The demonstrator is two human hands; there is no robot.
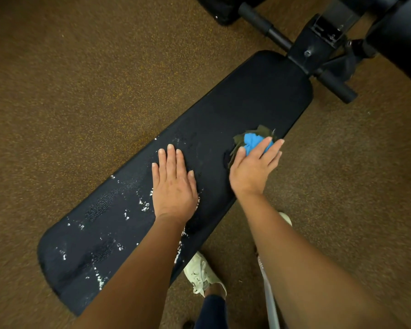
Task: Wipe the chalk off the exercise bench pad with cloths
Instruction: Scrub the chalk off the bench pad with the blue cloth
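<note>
Brown speckled carpet (69, 91) covers the floor all around. Across it runs the long black bench pad (247, 108), slanting from the lower left up to the upper right, where it meets the black metal frame (318, 43) with its round crossbars.

Two bare forearms reach in from the bottom edge. The left hand (173, 186) lies flat on the middle of the pad, palm down, fingers straight and close together, holding nothing. The right hand (254, 167) is further up the pad near its right edge, cupped over a bunched wad of cloths (253, 142): the thumb sits against one side and the fingers curve over the top and the other side, holding the wad down against the pad. A bright blue cloth shows between thumb and fingers, with an olive-green one sticking out beyond it.

A pale lace-up shoe (202, 274) stands on the carpet just beside the pad's near edge.

White chalk (144, 206) lies in scattered flecks over the pad's lower half, from beside the left hand down to the rounded end.
</note>
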